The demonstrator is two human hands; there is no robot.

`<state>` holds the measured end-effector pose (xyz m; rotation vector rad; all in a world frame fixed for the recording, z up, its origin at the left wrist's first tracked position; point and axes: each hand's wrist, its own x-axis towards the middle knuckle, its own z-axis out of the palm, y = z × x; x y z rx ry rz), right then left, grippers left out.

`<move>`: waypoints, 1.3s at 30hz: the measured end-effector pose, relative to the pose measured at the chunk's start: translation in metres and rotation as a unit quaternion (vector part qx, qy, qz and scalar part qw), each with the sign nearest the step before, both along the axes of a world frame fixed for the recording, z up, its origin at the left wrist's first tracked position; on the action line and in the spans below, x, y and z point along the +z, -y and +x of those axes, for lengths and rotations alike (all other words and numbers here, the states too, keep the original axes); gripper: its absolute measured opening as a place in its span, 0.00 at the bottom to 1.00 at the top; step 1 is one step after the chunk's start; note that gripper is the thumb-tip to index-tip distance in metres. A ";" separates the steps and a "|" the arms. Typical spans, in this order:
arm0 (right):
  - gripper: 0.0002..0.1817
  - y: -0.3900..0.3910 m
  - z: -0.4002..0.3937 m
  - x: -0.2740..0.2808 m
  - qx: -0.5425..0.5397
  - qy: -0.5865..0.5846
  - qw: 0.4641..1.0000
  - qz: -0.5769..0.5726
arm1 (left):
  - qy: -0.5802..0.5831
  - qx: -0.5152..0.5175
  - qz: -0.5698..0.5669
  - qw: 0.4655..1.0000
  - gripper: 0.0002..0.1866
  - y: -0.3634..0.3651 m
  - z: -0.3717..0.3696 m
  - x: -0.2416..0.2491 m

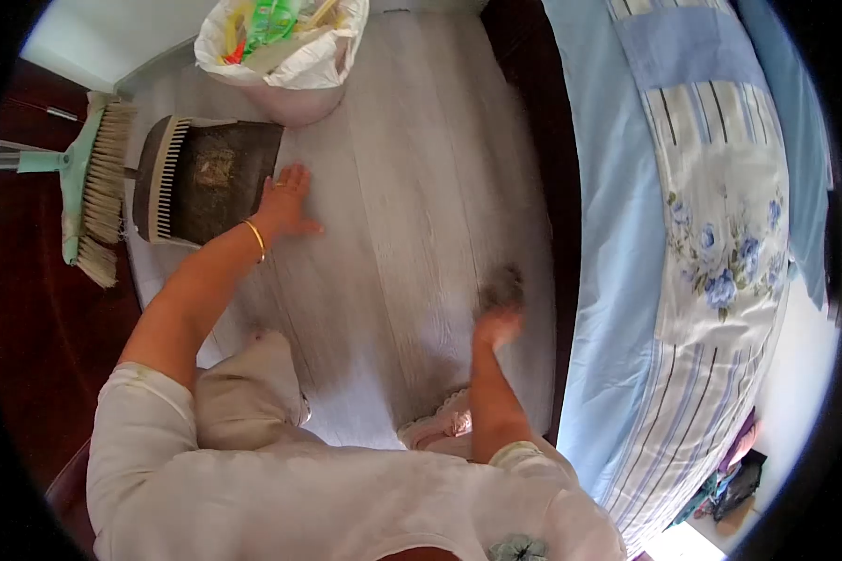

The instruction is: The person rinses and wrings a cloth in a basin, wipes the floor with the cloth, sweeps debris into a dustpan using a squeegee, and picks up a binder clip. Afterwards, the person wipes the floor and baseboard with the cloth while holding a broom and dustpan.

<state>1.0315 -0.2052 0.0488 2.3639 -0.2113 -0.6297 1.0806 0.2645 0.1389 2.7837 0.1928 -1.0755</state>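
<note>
My left hand (288,204) lies on the grey wood-look floor (384,187) with its fingers stretched out, holding nothing. It is right at the edge of a dustpan (243,173) with a comb-toothed rear edge and some dirt inside. A gold bangle circles that wrist. Farther right, low over or on the floor, my right hand (499,325) is closed on a dark grey wad (505,283). Motion smears the wad, and its exact kind cannot be made out; it looks soft, like a rag.
A broom (94,192) with a pale green head leans beside the dustpan. At the top stands a bin (295,103) lined with a white bag, full of rubbish. The bed (617,234) with its dark frame borders the right; dark wooden furniture (37,327) borders the left.
</note>
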 end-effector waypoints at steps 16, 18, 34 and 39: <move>0.25 -0.209 0.200 0.010 0.218 0.126 0.865 0.434 | -0.014 0.194 0.057 0.979 0.75 0.037 0.067 -0.031; 0.27 -0.222 0.224 0.019 0.205 0.064 0.867 0.450 | -0.029 0.199 0.054 0.978 0.76 0.035 0.071 -0.029; 0.21 -0.289 0.323 0.022 0.503 -0.108 0.688 0.512 | -0.090 0.207 0.030 0.974 0.80 0.022 0.095 -0.032; 0.20 -0.293 0.429 -0.024 0.227 0.148 0.780 0.564 | -0.113 0.188 0.016 0.976 0.79 0.020 0.093 -0.040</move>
